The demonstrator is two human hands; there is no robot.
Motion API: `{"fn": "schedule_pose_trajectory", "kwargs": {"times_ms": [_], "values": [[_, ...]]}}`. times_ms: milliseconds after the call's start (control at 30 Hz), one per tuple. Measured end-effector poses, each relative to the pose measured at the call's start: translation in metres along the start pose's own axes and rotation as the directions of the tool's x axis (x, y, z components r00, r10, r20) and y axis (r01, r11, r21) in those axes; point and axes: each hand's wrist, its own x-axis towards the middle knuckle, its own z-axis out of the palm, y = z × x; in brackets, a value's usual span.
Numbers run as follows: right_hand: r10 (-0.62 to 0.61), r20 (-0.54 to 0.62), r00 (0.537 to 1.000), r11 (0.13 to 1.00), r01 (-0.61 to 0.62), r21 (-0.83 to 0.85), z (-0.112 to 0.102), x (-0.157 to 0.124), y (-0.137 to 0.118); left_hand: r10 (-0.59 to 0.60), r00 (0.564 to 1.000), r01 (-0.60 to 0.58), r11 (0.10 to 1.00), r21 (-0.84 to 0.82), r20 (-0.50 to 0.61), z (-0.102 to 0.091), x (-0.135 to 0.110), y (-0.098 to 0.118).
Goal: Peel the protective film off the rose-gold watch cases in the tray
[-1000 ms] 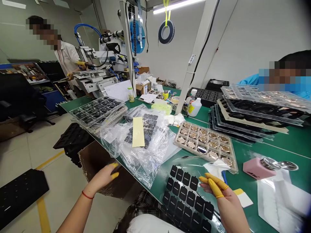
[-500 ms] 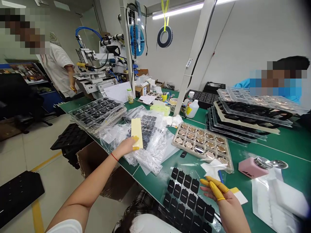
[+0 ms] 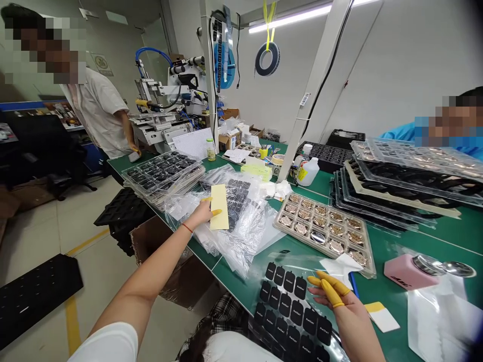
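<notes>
My left hand (image 3: 204,213), with yellow finger cots, reaches out over the clear plastic bags (image 3: 241,226) and pinches the pale yellow strip (image 3: 219,207) lying on them. My right hand (image 3: 334,296), also in yellow cots, hovers with fingers spread over the sheet of black pads (image 3: 290,306) at the near table edge and holds nothing. A tray of round gold-coloured parts (image 3: 324,226) lies just beyond it.
A pink dispenser (image 3: 405,269) stands at the right. Stacked trays (image 3: 400,176) sit far right, clear trays of black parts (image 3: 162,173) far left. A labelling machine (image 3: 166,115) stands behind. One person stands at the left, another sits at the right. Cardboard box (image 3: 151,241) below the table.
My left hand rose from beside the cardboard box to the plastic bags and took hold of the yellow strip. My right hand stayed over the black pads.
</notes>
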Motion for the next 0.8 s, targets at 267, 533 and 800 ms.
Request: {"fn": "schedule_pose_trajectory", "kwargs": {"times_ms": [267,533,800], "values": [[0.003,0.015,1.0,0.999,-0.003,-0.04,-0.001,0.0,0.002,-0.154,0.988,0.151,0.964,-0.219,0.002,0.012,0.022,-0.01],[-0.006,0.0,1.0,1.0,0.006,-0.031,-0.001,0.003,-0.001,-0.19,0.976,0.12,0.88,-0.461,-0.11,-0.034,0.0,-0.004],[-0.022,0.005,1.0,0.999,0.022,-0.034,-0.001,0.003,-0.002,-0.185,0.971,0.112,0.91,-0.398,-0.149,-0.068,-0.027,-0.026]]}}
